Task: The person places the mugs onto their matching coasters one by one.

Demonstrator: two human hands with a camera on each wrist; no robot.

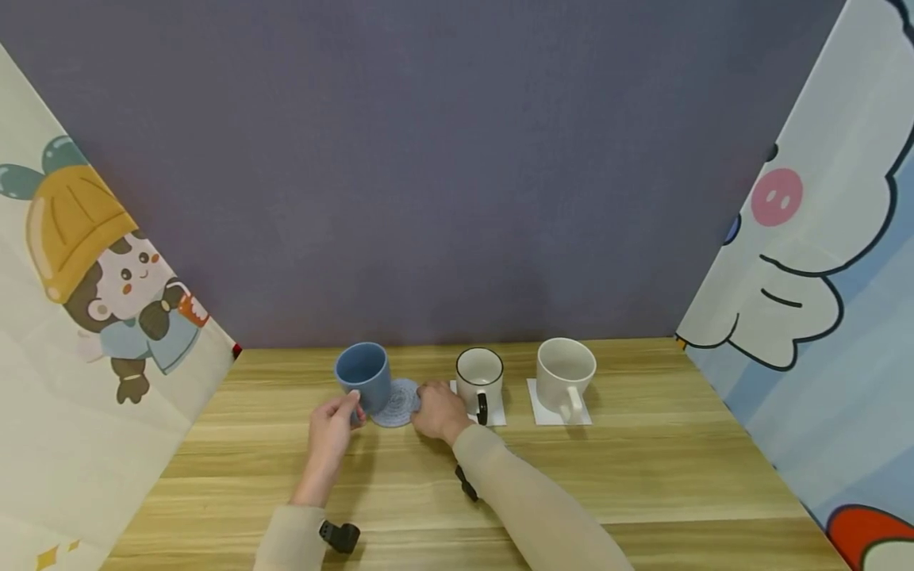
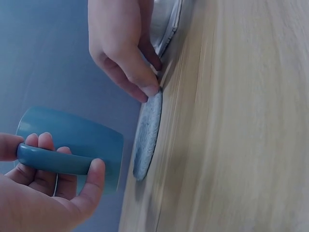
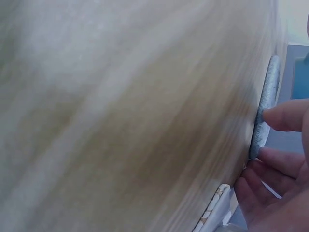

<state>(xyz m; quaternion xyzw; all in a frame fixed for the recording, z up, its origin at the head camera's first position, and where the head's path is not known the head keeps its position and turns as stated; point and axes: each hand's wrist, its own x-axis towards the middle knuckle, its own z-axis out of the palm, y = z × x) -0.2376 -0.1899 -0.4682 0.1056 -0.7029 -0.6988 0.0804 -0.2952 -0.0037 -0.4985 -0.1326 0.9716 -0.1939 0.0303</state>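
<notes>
In the head view a blue mug (image 1: 371,388) is in my left hand (image 1: 331,432), whose fingers and thumb grip its handle (image 2: 58,161). A gap shows between the mug's base and the table in the left wrist view. Beside it lies a round grey-blue woven coaster (image 1: 397,403), flat on the table, its left edge overlapped by the mug from above. My right hand (image 1: 439,411) pinches the coaster's right edge, with the thumb on its near side and a fingertip at its rim in the right wrist view.
Right of my hand stands a white mug with a dark rim and black handle (image 1: 474,387) on a white square coaster (image 1: 498,418). Farther right, a plain white mug (image 1: 557,381) sits on another white coaster (image 1: 544,416). A grey panel (image 1: 457,174) rises behind the wooden table (image 1: 643,468).
</notes>
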